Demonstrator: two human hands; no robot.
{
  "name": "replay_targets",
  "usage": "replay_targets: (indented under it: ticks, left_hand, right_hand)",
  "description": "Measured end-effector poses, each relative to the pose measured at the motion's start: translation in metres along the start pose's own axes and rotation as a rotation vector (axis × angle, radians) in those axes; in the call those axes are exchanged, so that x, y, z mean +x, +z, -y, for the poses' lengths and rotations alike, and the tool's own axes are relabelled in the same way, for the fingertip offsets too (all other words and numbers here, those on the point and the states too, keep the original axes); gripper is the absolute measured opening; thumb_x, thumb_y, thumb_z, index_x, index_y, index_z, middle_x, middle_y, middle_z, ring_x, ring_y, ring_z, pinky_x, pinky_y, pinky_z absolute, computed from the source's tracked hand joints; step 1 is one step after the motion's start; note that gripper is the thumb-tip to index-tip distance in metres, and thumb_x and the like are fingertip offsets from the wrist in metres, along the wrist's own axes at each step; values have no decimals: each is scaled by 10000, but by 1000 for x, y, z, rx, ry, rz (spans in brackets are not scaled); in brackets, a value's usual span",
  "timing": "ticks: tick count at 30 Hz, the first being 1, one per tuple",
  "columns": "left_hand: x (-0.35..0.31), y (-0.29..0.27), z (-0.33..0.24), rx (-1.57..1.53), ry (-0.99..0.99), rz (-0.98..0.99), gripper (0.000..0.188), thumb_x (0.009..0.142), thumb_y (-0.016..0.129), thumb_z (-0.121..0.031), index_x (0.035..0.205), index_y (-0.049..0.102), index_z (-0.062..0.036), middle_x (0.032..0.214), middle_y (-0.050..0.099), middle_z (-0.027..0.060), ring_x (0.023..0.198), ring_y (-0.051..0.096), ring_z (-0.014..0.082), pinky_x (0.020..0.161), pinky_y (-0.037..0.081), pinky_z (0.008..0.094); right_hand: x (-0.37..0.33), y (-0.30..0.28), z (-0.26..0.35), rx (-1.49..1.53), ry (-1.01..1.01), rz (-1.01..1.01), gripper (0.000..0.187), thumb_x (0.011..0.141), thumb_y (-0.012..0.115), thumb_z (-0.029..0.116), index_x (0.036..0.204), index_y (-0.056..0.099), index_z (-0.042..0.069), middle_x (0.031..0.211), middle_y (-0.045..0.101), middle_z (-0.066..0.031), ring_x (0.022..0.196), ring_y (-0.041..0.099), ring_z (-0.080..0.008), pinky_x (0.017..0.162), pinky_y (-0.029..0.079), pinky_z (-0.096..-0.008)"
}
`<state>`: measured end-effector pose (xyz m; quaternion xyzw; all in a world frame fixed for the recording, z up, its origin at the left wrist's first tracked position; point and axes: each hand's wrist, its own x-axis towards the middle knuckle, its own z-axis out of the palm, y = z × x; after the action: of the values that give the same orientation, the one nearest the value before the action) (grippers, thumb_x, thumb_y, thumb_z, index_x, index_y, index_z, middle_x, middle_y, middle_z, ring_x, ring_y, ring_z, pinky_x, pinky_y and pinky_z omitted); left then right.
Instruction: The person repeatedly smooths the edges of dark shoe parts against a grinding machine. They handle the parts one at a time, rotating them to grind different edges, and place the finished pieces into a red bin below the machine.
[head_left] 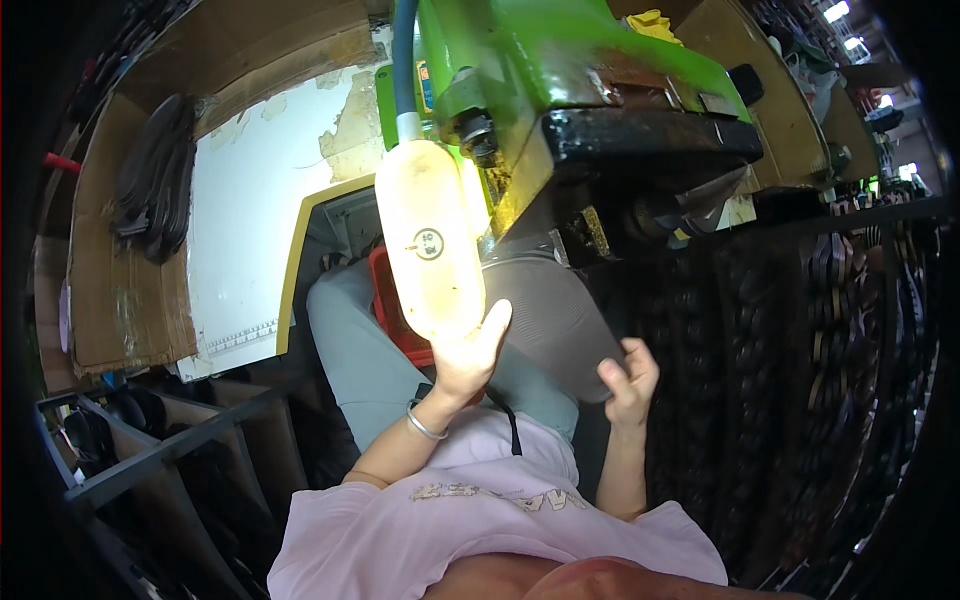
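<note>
A dark grey, finely ribbed flat piece (555, 315) with a rounded end slants below the head of the green machine (500, 60). Its far end disappears under the machine's dark lower part (640, 150). My right hand (630, 385) pinches the near right edge, thumb on top and fingers curled. On the left side, my left hand (475, 360) lays its thumb along the piece's edge; its other fingers are hidden behind the glowing oval lamp (432, 245). The piece's left border is partly covered by that lamp too.
A white worktop (250, 200) with a yellow edge stands left, beside a cardboard box (120, 320) holding a stack of dark soles (160, 180). A red container (385, 300) shows near my knees. Metal racks (180, 440) flank me, with rows of dark items right.
</note>
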<state>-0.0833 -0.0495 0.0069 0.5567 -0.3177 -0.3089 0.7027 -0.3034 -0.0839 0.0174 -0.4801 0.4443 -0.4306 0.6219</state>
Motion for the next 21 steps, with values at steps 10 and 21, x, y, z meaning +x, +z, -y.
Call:
replay_targets:
  ticks: [10, 21]
  left_hand:
    - [20, 6, 4, -14, -42, 112, 224, 870, 632, -53, 1068, 594, 43, 901, 625, 42, 801, 553, 78, 722, 459, 216]
    - [10, 6, 1, -162, 16, -16, 253, 876, 610, -22, 1105, 594, 83, 995, 647, 99, 895, 595, 130, 817, 478, 255]
  right_hand:
    - [39, -14, -38, 242, 131, 56, 354, 864, 661, 71, 1163, 490, -10, 1094, 604, -97, 998, 582, -160, 920, 444, -304]
    - [25, -3, 12, 214, 59, -32, 322, 759, 669, 30, 1029, 515, -57, 821, 604, -136, 536, 581, -170, 360, 448, -255]
